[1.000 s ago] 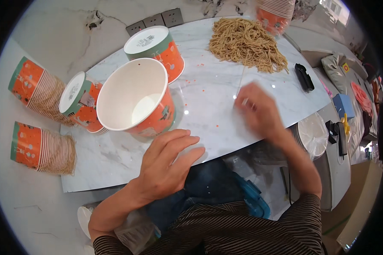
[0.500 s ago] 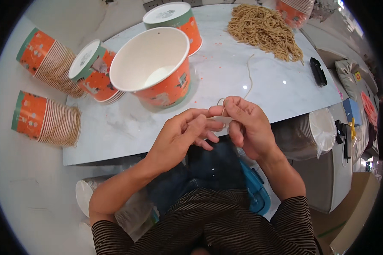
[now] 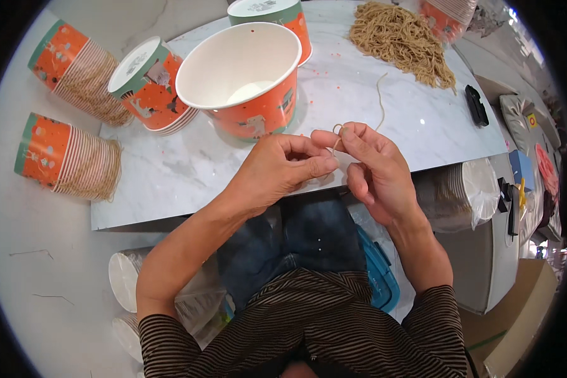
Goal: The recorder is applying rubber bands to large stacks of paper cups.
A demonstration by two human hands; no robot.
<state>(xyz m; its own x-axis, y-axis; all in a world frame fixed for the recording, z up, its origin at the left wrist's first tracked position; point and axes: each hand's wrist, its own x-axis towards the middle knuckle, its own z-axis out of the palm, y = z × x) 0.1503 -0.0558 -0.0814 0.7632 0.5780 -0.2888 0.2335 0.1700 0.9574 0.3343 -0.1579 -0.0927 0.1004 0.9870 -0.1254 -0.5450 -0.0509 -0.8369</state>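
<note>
Near the centre of the frame, we hold a thin tan cord (image 3: pixel 382 106): our right grip (image 3: pixel 381 167) is clamped on its looped part, and our left grip (image 3: pixel 277 170) pinches it just beside, thumb and forefinger together. Its free end trails over the marbled desk (image 3: pixel 189 183). We see an open orange tub (image 3: pixel 252 123) upper centre, and a cord heap (image 3: pixel 402 43) upper right.

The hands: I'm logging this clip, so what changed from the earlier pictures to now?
The right hand moved leftward and closer in with a tan string; the left hand, empty earlier, now pinches it too. The paper tubs and tan pile stayed put.
</note>
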